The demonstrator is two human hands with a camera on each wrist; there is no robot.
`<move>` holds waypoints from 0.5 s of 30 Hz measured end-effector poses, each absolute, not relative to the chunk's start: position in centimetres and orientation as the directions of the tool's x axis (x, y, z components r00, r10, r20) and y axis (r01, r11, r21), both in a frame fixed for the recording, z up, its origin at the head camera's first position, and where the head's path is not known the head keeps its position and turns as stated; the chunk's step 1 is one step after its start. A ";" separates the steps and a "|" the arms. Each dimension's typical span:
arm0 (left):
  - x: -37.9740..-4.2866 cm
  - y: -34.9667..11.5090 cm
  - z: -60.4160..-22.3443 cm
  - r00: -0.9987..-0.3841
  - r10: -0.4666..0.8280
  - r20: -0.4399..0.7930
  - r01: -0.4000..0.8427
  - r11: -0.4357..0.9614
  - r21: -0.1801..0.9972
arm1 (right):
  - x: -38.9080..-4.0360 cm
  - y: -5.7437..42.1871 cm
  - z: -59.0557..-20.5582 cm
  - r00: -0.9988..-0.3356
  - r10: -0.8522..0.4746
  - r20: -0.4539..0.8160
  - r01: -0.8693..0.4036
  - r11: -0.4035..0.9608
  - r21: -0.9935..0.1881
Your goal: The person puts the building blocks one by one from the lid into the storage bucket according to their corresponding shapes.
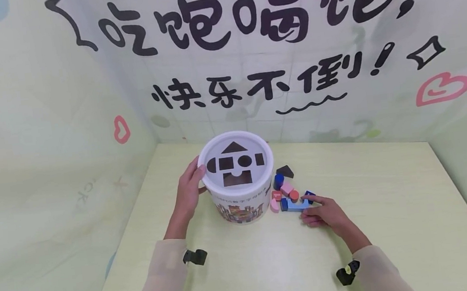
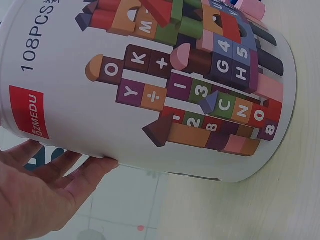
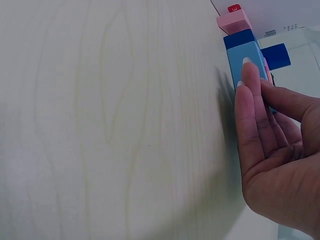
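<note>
A white bucket (image 1: 240, 207) printed with block pictures stands upright on the table, its lid (image 1: 258, 176) cut with several shaped holes. My left hand (image 1: 188, 189) holds the bucket's left side, with the thumb at the lid's rim; in the left wrist view, fingertips (image 2: 102, 162) touch its wall. To the right of the bucket, my right hand (image 1: 325, 214) pinches the right end of a light blue notched block (image 1: 295, 205). That block lies among the other blocks, against a dark blue one (image 1: 284, 204). The fingers partly cover it in the right wrist view.
Around the light blue block lie a dark triangular block (image 1: 285, 172), a blue cylinder (image 1: 279, 181), a pink block (image 1: 286, 188), an orange-red round block (image 1: 294, 195) and a pink rounded one (image 1: 274, 205). Printed wall sheets border the pale table (image 1: 247, 268).
</note>
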State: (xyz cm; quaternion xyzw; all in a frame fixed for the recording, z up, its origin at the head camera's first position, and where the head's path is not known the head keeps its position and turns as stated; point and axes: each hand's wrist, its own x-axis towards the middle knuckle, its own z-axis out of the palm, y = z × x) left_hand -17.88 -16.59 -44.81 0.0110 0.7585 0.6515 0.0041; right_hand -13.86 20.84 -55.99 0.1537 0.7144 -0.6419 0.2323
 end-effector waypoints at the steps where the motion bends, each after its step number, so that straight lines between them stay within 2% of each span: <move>1: -17.8 -16.6 -44.8 -1.000 0.020 0.008 0.011 0.151 0.988 | -13.8 20.8 -55.9 -0.844 -0.084 -0.529 0.517 0.130 -0.846; 15: -17.9 -16.5 -44.8 -0.999 0.024 0.021 0.025 0.137 0.990 | -13.6 21.3 -54.4 -0.844 -0.100 -0.526 0.516 0.115 -0.849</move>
